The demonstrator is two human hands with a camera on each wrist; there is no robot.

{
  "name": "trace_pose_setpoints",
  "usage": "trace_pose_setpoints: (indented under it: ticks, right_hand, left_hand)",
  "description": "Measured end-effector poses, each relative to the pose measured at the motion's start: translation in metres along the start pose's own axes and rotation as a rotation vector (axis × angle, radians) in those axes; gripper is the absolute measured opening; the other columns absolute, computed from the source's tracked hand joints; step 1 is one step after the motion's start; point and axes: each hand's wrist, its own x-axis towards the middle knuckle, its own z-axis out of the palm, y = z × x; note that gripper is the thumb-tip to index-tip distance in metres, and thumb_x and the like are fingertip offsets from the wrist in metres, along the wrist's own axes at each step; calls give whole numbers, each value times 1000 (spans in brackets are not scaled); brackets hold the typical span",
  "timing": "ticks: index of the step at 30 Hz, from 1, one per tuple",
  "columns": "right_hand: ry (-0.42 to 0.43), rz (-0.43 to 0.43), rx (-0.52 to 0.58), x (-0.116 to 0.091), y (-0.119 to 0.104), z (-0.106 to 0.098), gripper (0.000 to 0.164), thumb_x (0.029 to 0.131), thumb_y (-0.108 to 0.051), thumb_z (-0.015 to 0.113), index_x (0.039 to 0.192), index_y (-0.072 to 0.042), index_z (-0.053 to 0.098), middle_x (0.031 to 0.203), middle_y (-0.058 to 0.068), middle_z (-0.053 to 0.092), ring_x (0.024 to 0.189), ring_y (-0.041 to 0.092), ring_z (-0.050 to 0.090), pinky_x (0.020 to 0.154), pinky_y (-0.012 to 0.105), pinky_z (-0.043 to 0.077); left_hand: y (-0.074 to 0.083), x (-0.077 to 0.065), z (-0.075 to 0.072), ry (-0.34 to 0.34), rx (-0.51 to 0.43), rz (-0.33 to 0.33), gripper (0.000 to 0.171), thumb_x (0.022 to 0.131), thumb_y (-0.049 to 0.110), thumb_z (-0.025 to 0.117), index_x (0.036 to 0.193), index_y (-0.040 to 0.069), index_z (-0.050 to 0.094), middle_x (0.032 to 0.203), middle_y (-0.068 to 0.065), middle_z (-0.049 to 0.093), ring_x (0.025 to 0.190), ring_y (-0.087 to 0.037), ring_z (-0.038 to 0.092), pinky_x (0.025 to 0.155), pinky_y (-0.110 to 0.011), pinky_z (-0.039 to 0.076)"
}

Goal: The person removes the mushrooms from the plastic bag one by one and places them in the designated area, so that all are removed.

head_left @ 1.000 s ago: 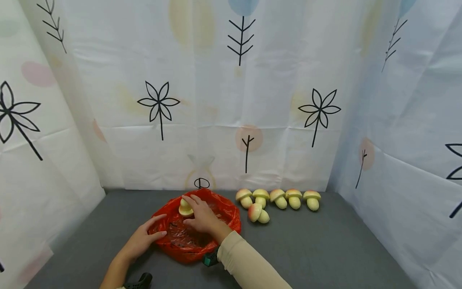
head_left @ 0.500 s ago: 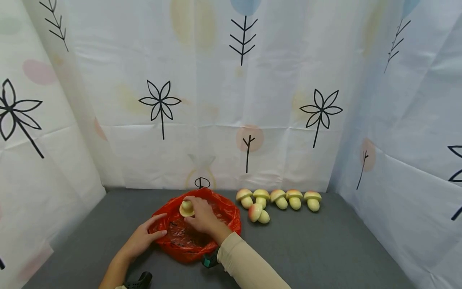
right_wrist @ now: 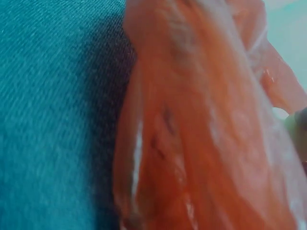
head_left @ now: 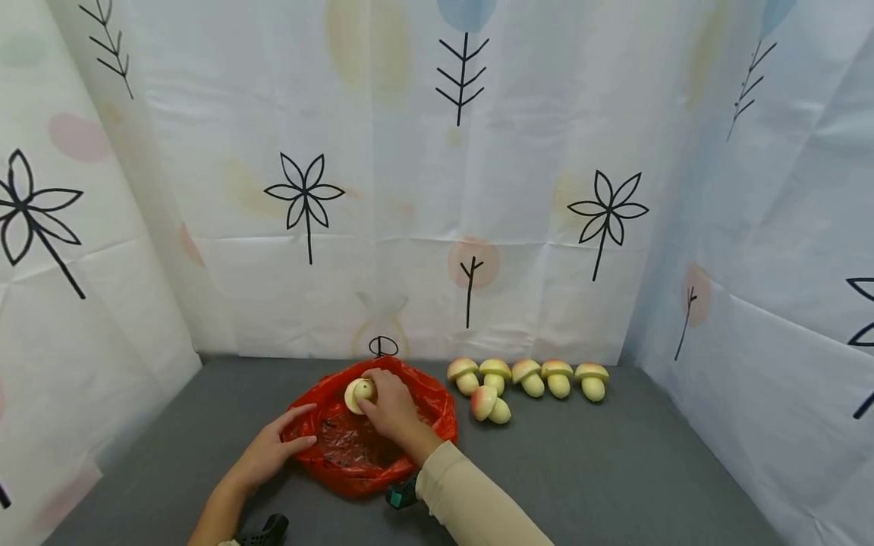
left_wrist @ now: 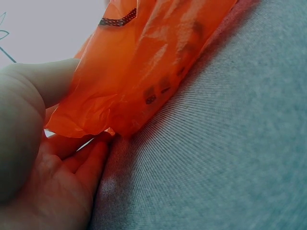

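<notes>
A red plastic bag [head_left: 416, 381] lies on the dark grey table with its mouth spread wide. Inside its far left part, my right hand [head_left: 391, 409] holds a toy mushroom [head_left: 351, 397] between thumb and fingers, its pale stem end facing the head camera. At the bag's left rim, my left hand [head_left: 268, 449] grips the edge, thumb nearer me and fingers farther away. In the left wrist view, the orange-looking bag [left_wrist: 129, 72] covers the tips of that hand. Blurred bag film [right_wrist: 201, 124] fills most of the right wrist view.
Several toy mushrooms [head_left: 591, 381] with reddish-yellow caps stand along the back of the table [head_left: 587, 470], right of the bag. One mushroom [head_left: 489, 405] lies in front of that row. A patterned white cloth [head_left: 410, 197] encloses the back and sides.
My right hand's fingers, first spread over the mushroom, have closed on it. The mushroom has turned so its stem end faces the head camera, shifting slightly right. The left hand stays at the rim.
</notes>
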Motion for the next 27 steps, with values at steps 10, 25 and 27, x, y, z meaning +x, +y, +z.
trace_pose_setpoints:
  ticks: [10, 25, 27]
  right_hand:
    - [-56, 16, 106, -8, 4, -16, 33, 87, -21, 75, 117, -12, 65, 106, -1, 62, 93, 12, 57, 81, 27, 48]
    - [-206, -33, 185, -22, 5, -46, 31, 88, -25, 74, 115, -10, 70, 106, -3, 67, 85, 7, 57, 71, 20, 47]
    - [-204, -24, 209, -22, 6, -51, 30, 87, -26, 74, 114, -12, 70, 106, -4, 67, 83, 6, 57, 69, 19, 47]
  left_hand:
    - [-1, 2, -1, -8, 15, -1, 65, 91, 33, 68, 147, 11, 42, 151, -28, 28, 136, -48, 25, 103, -64, 30]
    - [-2, 2, -1, -6, 22, -4, 67, 91, 35, 68, 147, 9, 41, 151, -29, 28, 136, -48, 25, 103, -63, 31]
    - [-2, 2, 0, -8, 10, -4, 66, 91, 35, 68, 146, 10, 42, 151, -28, 27, 136, -48, 25, 103, -63, 30]
